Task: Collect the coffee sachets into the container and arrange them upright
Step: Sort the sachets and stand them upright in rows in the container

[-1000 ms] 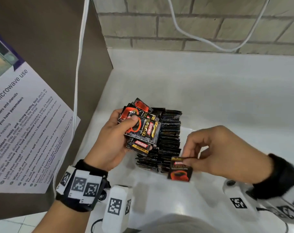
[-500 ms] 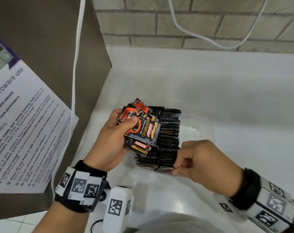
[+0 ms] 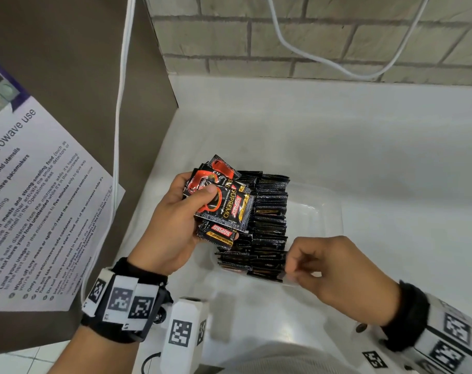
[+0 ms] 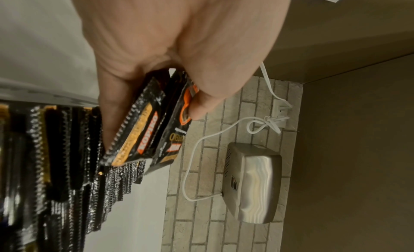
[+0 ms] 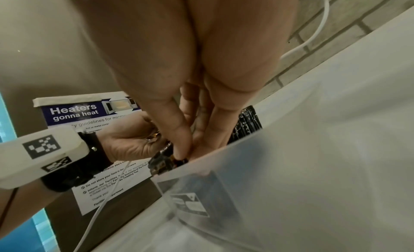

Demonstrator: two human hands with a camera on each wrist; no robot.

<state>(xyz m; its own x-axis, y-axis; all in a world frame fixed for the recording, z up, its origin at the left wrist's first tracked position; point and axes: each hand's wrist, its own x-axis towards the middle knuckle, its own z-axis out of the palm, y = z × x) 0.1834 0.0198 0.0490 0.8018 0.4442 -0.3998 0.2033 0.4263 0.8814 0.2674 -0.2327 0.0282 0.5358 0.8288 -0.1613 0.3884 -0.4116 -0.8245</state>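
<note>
A fanned bundle of coffee sachets is grasped in the left hand, the thumb pressed across the top packet and the fingers curled beneath; the grip is closed round the bundle, which is held just above the left side of the container. In the left wrist view the same bundle is seen pinched between thumb and fingers of that hand, with serrated packet edges pointing away from the palm.

The clear plastic container stands on the white desk. Inside it a packed row of sachets is stood on edge, so that only their crimped black tops are shown from the head view.

The right hand is placed at the near end of that row, at the container's near rim. In the right wrist view its fingertips are pressed down on the top of a sachet at the edge of the translucent container wall; the fingers are nearly straight, and whether the packet is pinched or merely pushed cannot be told.

A printed microwave notice is fixed on the brown panel to the left, and a white cable is hung beside it. A second cable is looped across the brick wall. A metal wall unit is mounted on the bricks in the left wrist view.
</note>
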